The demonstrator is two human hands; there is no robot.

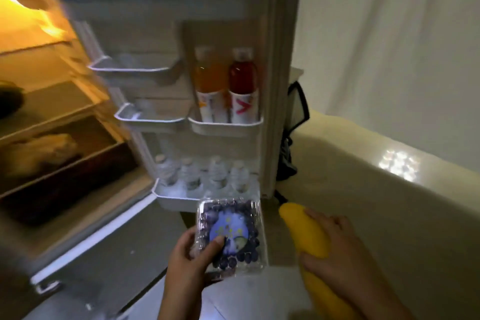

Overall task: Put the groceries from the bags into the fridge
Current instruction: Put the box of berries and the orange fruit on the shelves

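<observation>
The fridge stands open on the left, its lit inside point(39, 101) glowing orange and its door point(181, 80) swung out ahead of me. My left hand point(189, 260) grips a clear plastic box of blueberries point(231, 234) with a blue label, held low in front of the door's bottom shelf. My right hand point(337, 249) is closed around a long yellow fruit point(309, 239), held to the right of the door's edge.
An orange drink bottle point(210, 83) and a red one point(242, 83) stand in a door shelf. Several small water bottles point(205, 174) fill the bottom door shelf. A pale bagged item point(39, 150) lies in the drawer. A black bag point(296, 122) hangs behind the door; a cream ledge point(376, 189) runs right.
</observation>
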